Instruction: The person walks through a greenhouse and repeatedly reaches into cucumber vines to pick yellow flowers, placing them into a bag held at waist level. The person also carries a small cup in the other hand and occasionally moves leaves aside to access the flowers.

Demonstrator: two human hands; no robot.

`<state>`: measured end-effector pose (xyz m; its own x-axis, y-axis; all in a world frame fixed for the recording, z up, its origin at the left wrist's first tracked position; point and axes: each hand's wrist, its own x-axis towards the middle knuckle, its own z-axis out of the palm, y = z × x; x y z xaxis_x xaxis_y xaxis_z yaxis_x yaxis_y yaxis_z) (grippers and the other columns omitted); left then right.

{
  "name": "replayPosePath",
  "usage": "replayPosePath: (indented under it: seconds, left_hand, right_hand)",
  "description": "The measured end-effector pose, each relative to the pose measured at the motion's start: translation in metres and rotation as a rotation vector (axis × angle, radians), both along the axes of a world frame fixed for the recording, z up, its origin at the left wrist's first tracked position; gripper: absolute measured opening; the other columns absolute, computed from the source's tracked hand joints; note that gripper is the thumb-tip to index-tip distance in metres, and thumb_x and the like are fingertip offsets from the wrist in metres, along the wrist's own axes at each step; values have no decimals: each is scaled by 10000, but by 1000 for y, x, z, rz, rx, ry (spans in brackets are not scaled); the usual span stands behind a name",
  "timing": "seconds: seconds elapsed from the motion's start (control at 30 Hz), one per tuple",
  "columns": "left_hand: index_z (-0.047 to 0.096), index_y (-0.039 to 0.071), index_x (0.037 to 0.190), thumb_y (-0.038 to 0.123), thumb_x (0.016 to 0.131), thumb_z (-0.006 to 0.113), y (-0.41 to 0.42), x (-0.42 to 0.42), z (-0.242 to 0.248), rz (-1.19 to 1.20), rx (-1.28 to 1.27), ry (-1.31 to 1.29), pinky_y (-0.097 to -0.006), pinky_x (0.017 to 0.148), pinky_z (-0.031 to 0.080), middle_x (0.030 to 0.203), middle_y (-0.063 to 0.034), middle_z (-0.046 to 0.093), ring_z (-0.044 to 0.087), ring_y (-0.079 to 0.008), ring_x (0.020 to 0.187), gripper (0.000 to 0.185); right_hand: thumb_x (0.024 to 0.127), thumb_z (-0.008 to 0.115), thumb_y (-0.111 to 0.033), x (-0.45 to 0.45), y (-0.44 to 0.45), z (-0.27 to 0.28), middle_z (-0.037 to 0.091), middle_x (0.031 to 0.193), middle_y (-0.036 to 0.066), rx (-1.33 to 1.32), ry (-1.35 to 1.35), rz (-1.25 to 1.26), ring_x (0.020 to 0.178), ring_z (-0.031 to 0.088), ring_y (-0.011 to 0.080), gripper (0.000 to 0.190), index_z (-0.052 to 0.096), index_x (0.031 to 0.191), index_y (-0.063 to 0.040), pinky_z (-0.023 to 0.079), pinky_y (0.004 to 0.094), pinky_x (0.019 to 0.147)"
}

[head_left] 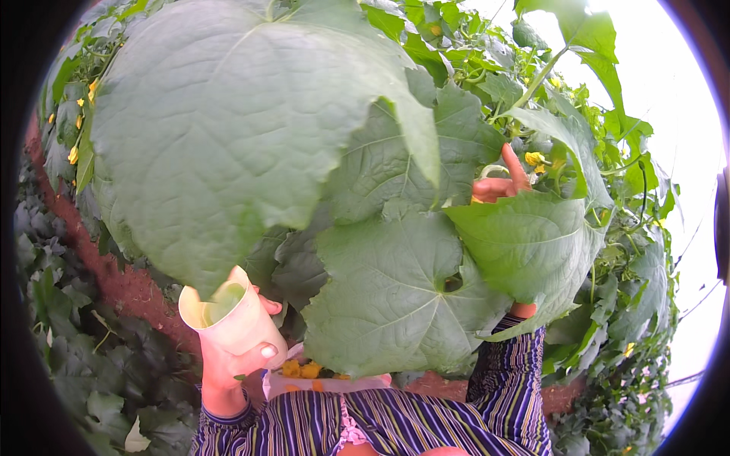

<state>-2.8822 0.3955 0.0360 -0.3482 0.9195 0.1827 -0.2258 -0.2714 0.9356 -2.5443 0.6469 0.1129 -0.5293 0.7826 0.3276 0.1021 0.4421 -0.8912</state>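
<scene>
My left hand (239, 359) is wrapped around a pale yellow plastic cup (245, 328), tilted with its mouth up and to the left; green liquid or a leaf seen within it cannot be told apart. A very large vine leaf (228, 125) hangs over the cup's rim. On the right, my right hand (502, 179) reaches in among the leaves beside a yellow flower (534, 158). A broad leaf (530, 239) hides most of that hand, so whether it holds something does not show. Another wide leaf (399, 290) spreads between my arms.
At my waist is a white bag or pouch (331, 383) with yellow flowers (302, 369) in it. Dense climbing vines (644, 256) rise at the right, with thin wires beyond. Reddish soil (131, 296) runs between rows at the left, beside low dark foliage (74, 342).
</scene>
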Motion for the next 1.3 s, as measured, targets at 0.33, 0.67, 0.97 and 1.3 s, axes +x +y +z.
replayPosePath:
  seconds: [0.33,0.67,0.97,1.3]
  left_hand:
    - [440,-59,1211,209,567,753,-3,-13,-2,-5,26,-44,-406,854,475,954,-157,584,587,-255,923,764]
    - [418,-51,1236,231,578,776,-13,-29,-5,-44,56,-56,-406,875,452,962,-157,583,574,-257,933,800]
    - [420,-50,1234,221,581,760,-15,-34,-5,-33,74,-83,-398,883,454,972,-150,578,572,-250,942,784]
    - [446,-38,1219,153,571,762,-19,-40,-2,-67,22,-118,-386,845,484,972,-143,618,606,-262,940,746]
  right_hand:
    - [875,573,-169,-8,-61,34,594,834,26,61,-133,-309,693,546,92,462,488,1310,-39,461,243,688]
    - [939,480,-200,-6,-71,77,611,991,85,98,127,-289,898,587,146,360,503,1226,17,484,261,792]
    - [949,500,-253,9,-4,99,614,842,83,218,238,-656,693,606,147,322,500,1191,-40,517,272,640]
    - [912,590,-206,48,-1,113,628,861,55,137,-117,-698,720,591,116,251,570,1076,-16,498,232,640]
